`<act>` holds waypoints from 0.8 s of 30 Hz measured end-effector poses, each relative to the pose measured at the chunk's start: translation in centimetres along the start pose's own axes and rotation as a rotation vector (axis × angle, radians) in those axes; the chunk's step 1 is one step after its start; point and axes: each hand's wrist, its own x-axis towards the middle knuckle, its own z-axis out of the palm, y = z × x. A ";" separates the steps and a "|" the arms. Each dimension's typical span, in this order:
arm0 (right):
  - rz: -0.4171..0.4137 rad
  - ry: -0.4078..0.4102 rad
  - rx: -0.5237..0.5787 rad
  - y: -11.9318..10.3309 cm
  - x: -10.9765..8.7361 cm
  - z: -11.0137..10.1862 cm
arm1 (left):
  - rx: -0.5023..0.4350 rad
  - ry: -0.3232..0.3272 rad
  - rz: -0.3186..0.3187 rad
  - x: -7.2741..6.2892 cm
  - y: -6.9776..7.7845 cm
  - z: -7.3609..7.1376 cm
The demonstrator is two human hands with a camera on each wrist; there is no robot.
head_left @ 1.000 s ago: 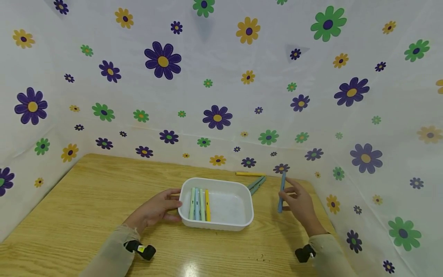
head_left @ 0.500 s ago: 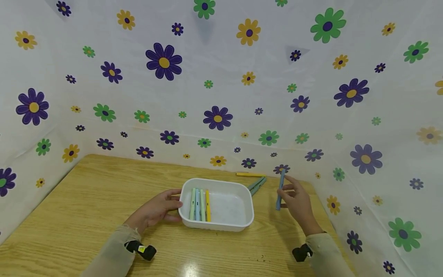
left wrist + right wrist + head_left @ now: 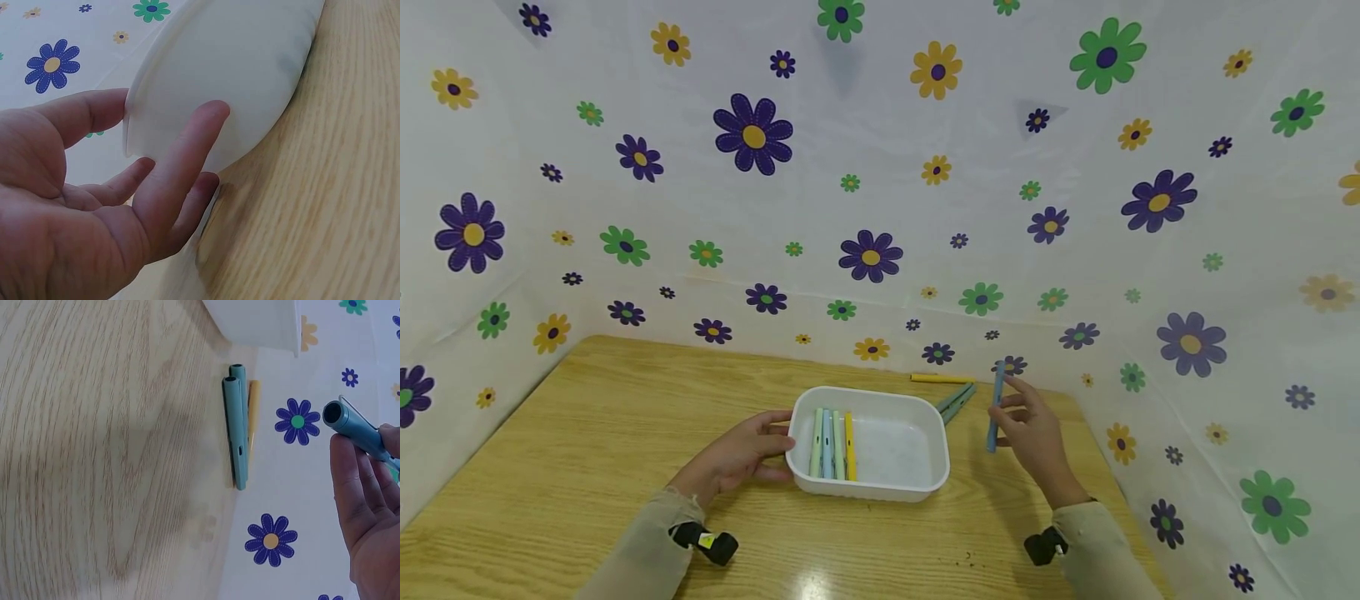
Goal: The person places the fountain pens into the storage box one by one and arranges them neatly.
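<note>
My left hand (image 3: 741, 454) rests against the left end of a white plastic box (image 3: 891, 454), its fingers fairly straight along the wall and rim; the left wrist view shows fingertips on the box wall (image 3: 269, 75). Inside, at the left, two pale green pens, a light blue pen (image 3: 827, 442) and a yellow pen (image 3: 851, 446) lie side by side. Right of the box my right hand (image 3: 1033, 437) pinches a blue pen (image 3: 996, 408) near its middle, raised above the table. In the right wrist view the held pen (image 3: 359, 431) points its hollow end leftward, with its metal clip showing.
Two grey-green pens (image 3: 957, 402) lie behind the box's right corner, beside a yellow pen (image 3: 940, 378) at the table's back edge. White flower-print cloth (image 3: 820, 200) hangs at the back and both sides. Small dark specks dot the wooden table (image 3: 865, 550).
My right hand has moved slightly left toward the box and a little up, carrying the blue pen. The left hand and the box have stayed in place.
</note>
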 end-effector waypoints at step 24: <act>-0.179 0.009 -0.053 -2.9 -0.4 3.4 | 0.005 0.005 0.002 -0.1 0.0 0.0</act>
